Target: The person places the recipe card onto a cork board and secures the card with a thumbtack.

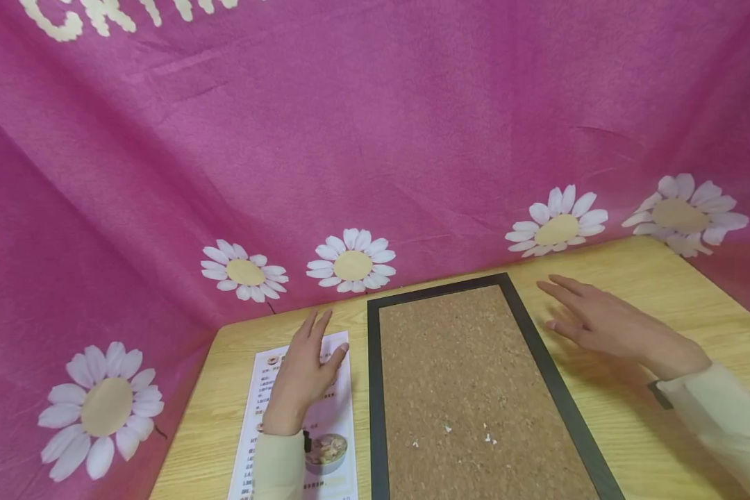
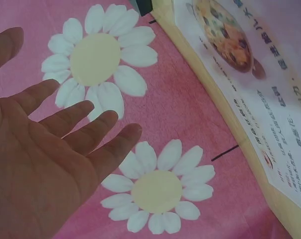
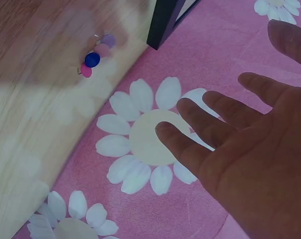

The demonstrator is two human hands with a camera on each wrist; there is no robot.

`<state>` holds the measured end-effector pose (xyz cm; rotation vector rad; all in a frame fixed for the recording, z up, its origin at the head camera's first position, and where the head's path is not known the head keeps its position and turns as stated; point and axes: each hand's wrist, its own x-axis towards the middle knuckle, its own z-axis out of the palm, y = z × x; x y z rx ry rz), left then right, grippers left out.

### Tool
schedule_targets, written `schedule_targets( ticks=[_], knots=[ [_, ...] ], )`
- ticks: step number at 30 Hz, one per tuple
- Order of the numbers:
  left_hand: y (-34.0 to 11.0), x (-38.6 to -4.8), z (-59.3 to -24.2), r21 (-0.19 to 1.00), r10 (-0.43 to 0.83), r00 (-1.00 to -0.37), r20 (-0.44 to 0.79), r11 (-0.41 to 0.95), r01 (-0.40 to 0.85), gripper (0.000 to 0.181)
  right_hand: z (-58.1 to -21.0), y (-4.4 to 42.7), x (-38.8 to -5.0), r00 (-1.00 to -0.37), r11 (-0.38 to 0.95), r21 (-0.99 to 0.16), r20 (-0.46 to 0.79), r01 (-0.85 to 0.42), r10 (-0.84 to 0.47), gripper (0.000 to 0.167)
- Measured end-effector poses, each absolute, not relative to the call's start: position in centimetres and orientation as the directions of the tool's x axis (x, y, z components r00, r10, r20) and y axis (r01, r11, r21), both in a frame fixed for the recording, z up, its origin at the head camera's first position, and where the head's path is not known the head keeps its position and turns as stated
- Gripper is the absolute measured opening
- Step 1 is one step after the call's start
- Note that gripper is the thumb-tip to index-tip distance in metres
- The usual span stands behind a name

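Observation:
A cork board [image 1: 462, 361] in a black frame lies flat on the wooden table. Left of it is a printed sheet [image 1: 344, 410] with text and food pictures. My left hand [image 1: 303, 375] hovers above this sheet, fingers extended and holding nothing. On the board's other side, my right hand [image 1: 612, 326] is held over the table, its fingers spread and grasping nothing. Several coloured thumbtacks [image 3: 92, 60], purple, pink and blue, lie close together on the table in the right wrist view. The head view does not show them clearly.
A pink cloth [image 1: 412, 139] with printed daisies hangs behind and at the sides of the table [image 1: 650, 278]. Small white marks or scraps [image 1: 489, 438] show on the lower part of the cork.

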<state>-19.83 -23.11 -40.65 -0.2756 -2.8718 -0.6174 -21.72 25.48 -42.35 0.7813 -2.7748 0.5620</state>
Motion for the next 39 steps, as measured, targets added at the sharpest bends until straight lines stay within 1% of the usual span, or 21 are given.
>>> schedule_targets(
  ticks=[9,14,17,23,28,34,37,39],
  knots=[
    [-24.3,-19.8,-40.4,0.434,0.077,-0.986,0.145,0.891,0.133,0.07,-42.7,26.0,-22.1,-0.854,0.794,-0.318,0.248,-0.518,-0.458,0.066],
    [-25.1,-19.6,-40.2,0.45,0.065,-0.987,0.149,0.884,0.127,0.068,-43.1,26.5,-22.4,-0.867,0.801,-0.333,0.21,-0.498,-0.451,0.065],
    [-25.7,-19.6,-40.1,0.453,0.064,-0.987,0.146,0.883,0.125,0.068,-43.3,26.8,-22.5,-0.867,0.806,-0.318,0.202,-0.499,-0.456,0.064],
    [-26.7,-19.8,-40.1,0.449,0.043,-0.993,0.114,0.889,0.091,0.068,-43.2,26.9,-22.1,-0.905,0.826,-0.368,0.159,-0.426,-0.396,0.058],
    [-27.7,-19.6,-40.0,0.46,0.006,-0.995,0.103,0.886,0.053,0.066,-43.4,27.2,-22.1,-0.907,0.829,-0.37,0.178,-0.42,-0.381,0.052],
    [-28.7,-19.4,-40.1,0.476,-0.058,-0.998,0.038,0.879,-0.033,0.068,-43.7,27.5,-22.2,-0.915,0.843,-0.356,0.175,-0.404,-0.364,0.048],
    [-29.2,-19.3,-40.2,0.479,-0.083,-0.996,0.021,0.875,-0.063,0.067,-43.9,27.7,-22.3,-0.911,0.849,-0.333,0.185,-0.411,-0.368,0.046],
    [-29.4,-19.3,-40.2,0.486,-0.092,-0.996,0.014,0.871,-0.074,0.067,-44.0,27.8,-22.3,-0.916,0.852,-0.338,0.186,-0.4,-0.357,0.044]
  ],
)
